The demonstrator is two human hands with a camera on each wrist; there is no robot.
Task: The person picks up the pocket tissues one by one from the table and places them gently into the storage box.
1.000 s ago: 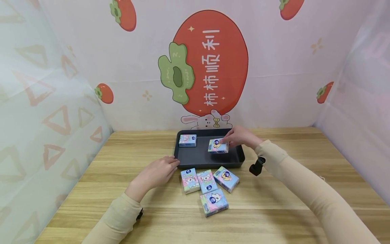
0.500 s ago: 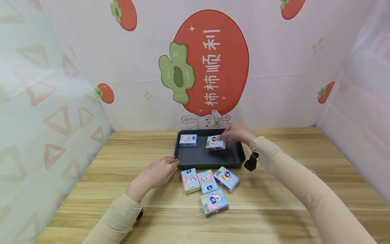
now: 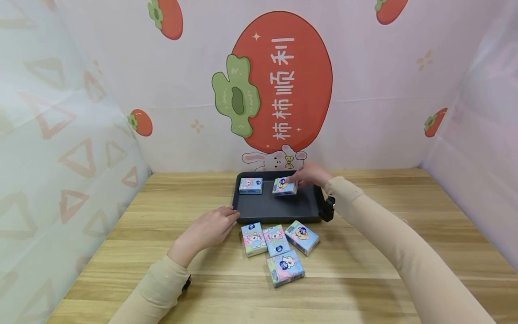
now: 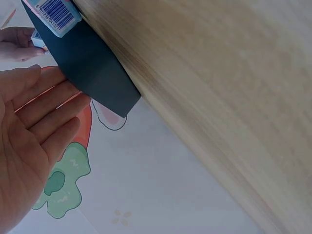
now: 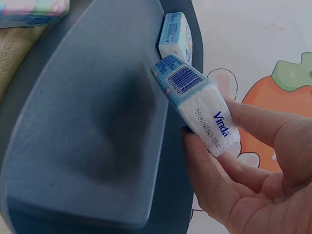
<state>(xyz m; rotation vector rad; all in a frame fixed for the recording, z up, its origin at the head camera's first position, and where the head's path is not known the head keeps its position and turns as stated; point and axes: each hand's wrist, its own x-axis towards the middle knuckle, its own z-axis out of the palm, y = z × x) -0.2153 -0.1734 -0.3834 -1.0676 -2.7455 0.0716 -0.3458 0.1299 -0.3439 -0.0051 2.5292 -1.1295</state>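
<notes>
My right hand [image 3: 313, 174] pinches a small pack of tissues [image 3: 284, 186] and holds it over the dark grey tray [image 3: 263, 211]. In the right wrist view this tissue pack [image 5: 195, 100] is tilted, with thumb and fingers on either side of it. A second tissue pack [image 3: 251, 185] lies in the tray's back left corner. The left hand [image 3: 213, 225] has its fingers extended, their tips touching the tray's left front side. In the left wrist view those fingers [image 4: 51, 105] are straight and hold nothing.
In front of the tray, several tissue packs [image 3: 276, 240] lie close together on the wooden table [image 3: 344, 292]. A printed cloth backdrop [image 3: 182, 90] rises behind the table, and more cloth hangs at both sides.
The right hand has carried its tissue pack a little to the left and toward the back of the tray. My left hand and the packs on the table have stayed put.
</notes>
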